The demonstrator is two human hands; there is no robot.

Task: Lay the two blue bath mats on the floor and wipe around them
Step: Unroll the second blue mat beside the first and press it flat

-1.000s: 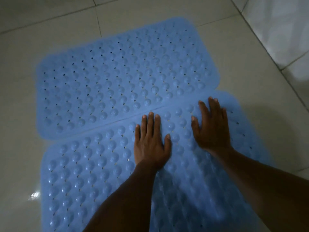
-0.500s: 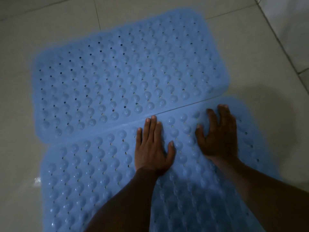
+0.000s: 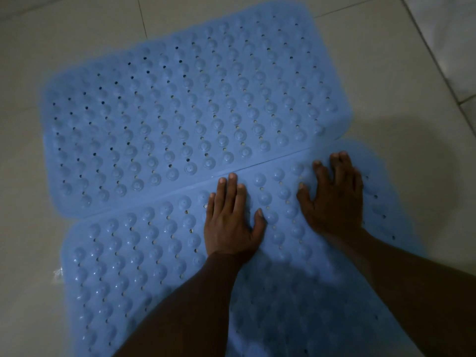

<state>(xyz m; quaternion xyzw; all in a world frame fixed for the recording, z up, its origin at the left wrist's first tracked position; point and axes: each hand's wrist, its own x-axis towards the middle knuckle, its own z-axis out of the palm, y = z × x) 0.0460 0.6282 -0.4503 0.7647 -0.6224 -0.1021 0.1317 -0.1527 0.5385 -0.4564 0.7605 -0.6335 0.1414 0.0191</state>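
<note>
A: Mats, appearance?
B: Both blue with rounded corners, covered in rows of round bumps and small holes. The far mat (image 3: 195,106) lies flat on the pale tiled floor (image 3: 386,73). The near mat (image 3: 128,266) lies alongside, long edges touching.
A: Hands?
B: Left hand (image 3: 231,222) is flat on the near mat with fingers straight. Right hand (image 3: 334,202) is to its right, fingers arched with tips on the mat, grasping nothing.
</note>
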